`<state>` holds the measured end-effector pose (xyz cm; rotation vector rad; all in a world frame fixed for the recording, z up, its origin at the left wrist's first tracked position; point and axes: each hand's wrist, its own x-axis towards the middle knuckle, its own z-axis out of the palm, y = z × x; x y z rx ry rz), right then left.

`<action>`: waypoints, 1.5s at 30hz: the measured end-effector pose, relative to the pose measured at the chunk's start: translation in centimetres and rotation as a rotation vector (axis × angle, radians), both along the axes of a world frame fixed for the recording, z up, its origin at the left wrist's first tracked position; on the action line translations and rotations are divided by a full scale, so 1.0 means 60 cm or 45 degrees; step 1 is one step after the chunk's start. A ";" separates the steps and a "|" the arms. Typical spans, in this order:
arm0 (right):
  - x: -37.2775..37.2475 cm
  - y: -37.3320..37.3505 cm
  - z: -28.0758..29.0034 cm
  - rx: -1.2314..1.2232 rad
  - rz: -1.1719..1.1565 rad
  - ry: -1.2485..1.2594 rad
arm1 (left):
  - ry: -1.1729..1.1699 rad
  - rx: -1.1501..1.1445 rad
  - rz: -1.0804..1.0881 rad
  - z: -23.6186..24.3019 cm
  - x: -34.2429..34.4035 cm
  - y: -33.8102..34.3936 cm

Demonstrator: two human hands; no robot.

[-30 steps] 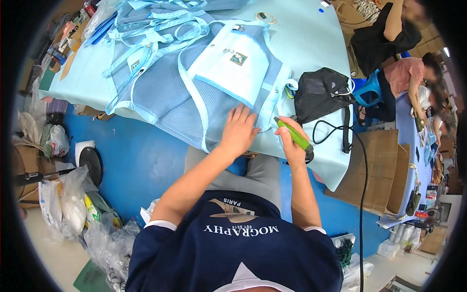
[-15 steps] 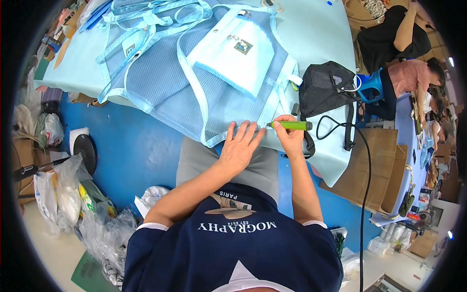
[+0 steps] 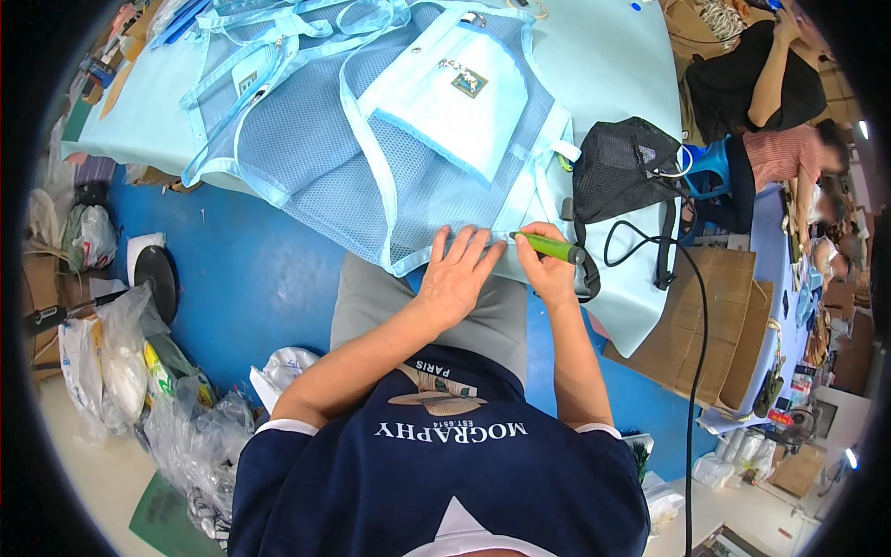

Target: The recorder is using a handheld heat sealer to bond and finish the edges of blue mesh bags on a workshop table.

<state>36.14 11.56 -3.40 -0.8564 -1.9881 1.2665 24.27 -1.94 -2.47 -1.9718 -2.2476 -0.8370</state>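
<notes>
A light blue mesh bag (image 3: pixel 306 158) with pale straps and a white pocket (image 3: pixel 450 111) lies spread on the table (image 3: pixel 594 84). My left hand (image 3: pixel 452 278) rests with fingers apart on the bag's lower edge and pale binding. Just to its right, my right hand (image 3: pixel 548 269) grips a green pen-shaped tool (image 3: pixel 548 245), its tip at the binding near my left fingertips. A black mesh pouch (image 3: pixel 617 172) with a white loop lies on the table beyond my right hand.
A black cord (image 3: pixel 701 371) hangs over the table's right edge. Cardboard (image 3: pixel 682 325) stands below right. Plastic bags (image 3: pixel 167 418) are heaped at lower left, beside a black round stand (image 3: pixel 156 283). Co-workers (image 3: pixel 747 84) sit at the upper right, near another table (image 3: pixel 775 223).
Since a second ago, my left hand has come down to the bag's lower edge. My right hand has turned the green tool from an upright slant to nearly level, its tip now at the binding.
</notes>
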 end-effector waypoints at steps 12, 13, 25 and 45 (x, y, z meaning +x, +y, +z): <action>-0.002 -0.001 0.002 -0.018 0.052 0.103 | -0.018 -0.009 0.005 0.001 0.001 0.000; -0.002 -0.001 0.002 -0.019 0.053 0.102 | -0.023 -0.018 0.000 0.001 0.002 -0.001; -0.009 -0.009 0.016 -0.055 0.049 0.116 | -0.067 0.035 0.006 -0.003 0.000 -0.001; -0.001 -0.008 0.018 -0.251 0.024 0.090 | -0.034 0.053 -0.001 0.003 -0.006 -0.002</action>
